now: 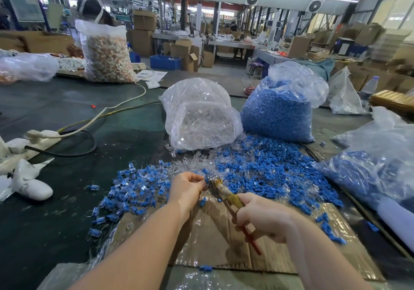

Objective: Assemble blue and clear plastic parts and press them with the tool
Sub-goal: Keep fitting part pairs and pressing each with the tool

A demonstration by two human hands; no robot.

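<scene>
We hold a small blue-and-clear part (pixel 205 180) pinched in the fingertips of our left hand (pixel 187 189), above the near edge of the loose pile of parts (pixel 257 168) on the cardboard sheet (pixel 212 240). Our right hand (pixel 262 218) wraps around the handles of the pliers (pixel 226 194), whose nose meets the part; the jaw gap is hidden, so we cannot tell how far they have closed.

We judge the part light, rigid and slick, its clear shell likely to crack under a hard squeeze. It is best pinched at its sides, leaving the end free for the tool. It is too small for us to read its long axis or facing.

The pliers' long axis runs from near right up to far left, nose pointing at the left fingertips.
</scene>
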